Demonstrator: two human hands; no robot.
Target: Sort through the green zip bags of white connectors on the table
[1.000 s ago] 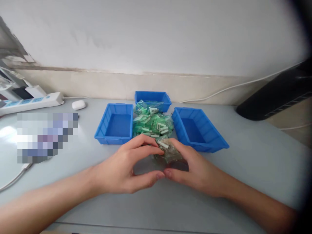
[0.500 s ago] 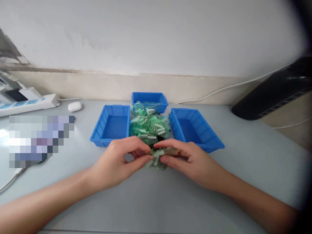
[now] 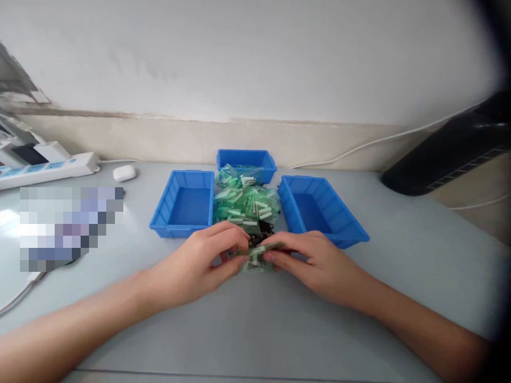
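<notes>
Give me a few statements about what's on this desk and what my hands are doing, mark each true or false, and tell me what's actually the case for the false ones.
1. Both hands, left hand and right hand, pinch one small clear packet. True.
2. The left blue bin is full of packets. False: its inside shows bare.
3. A pile of green packets lies between the left blue bin and the right blue bin. True.
4. There are only two blue bins. False: a back blue bin stands behind the pile.
5. A white power strip lies at far left. True.

small clear packet (image 3: 255,259), greenish contents, pinched above table
</notes>
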